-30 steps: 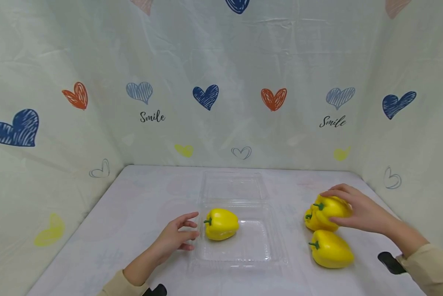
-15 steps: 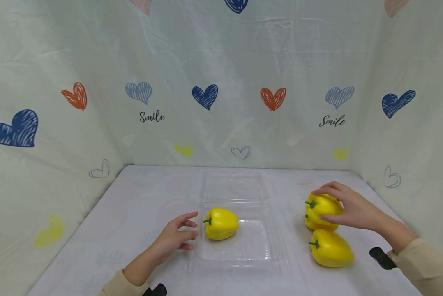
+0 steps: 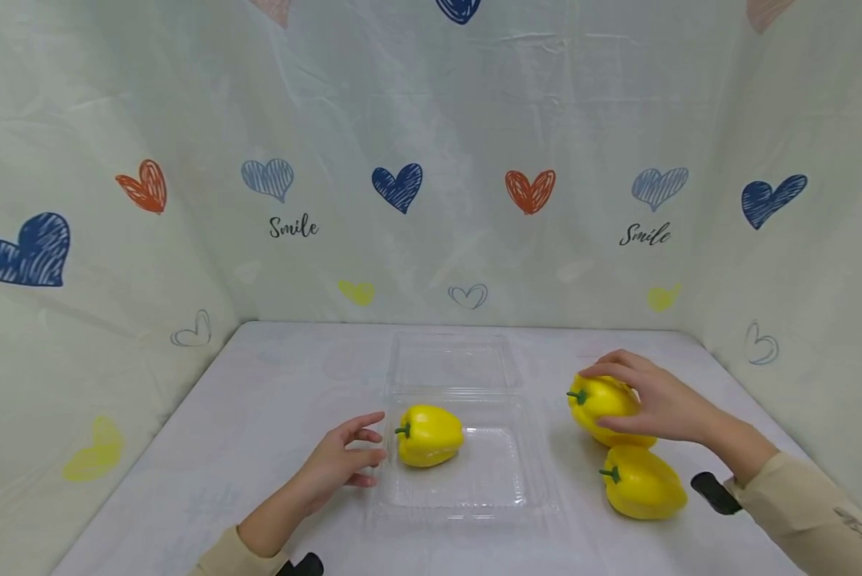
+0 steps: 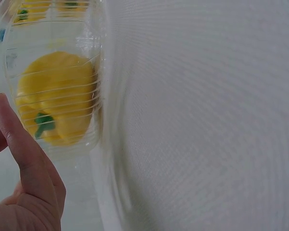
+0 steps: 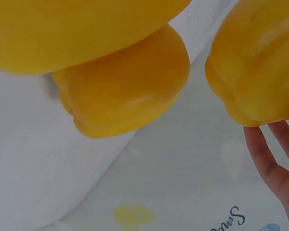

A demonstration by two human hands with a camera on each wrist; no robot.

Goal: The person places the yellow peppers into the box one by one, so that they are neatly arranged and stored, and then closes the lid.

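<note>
My right hand (image 3: 657,404) grips a yellow bell pepper with a green stem (image 3: 595,396), fingers over its top and thumb on its near side. The right wrist view shows this held pepper (image 5: 259,62) raised off the table. Another yellow pepper (image 5: 125,86) lies beneath and behind it, mostly hidden in the head view. A third pepper (image 3: 647,484) lies just in front. My left hand (image 3: 337,468) rests with loosely bent fingers beside the left wall of a clear plastic clamshell container (image 3: 506,512). Inside, at the left, lies one pepper (image 3: 431,436); its stem points left.
The container's hinged lid (image 3: 454,360) lies folded back, flat on the white table (image 3: 294,368). A pale curtain (image 3: 568,112) printed with hearts and "Smile" encloses the table's back and both sides.
My right hand has moved left with the gripped pepper, away from above the other pepper on the right. My left hand and the container have stayed in place.
</note>
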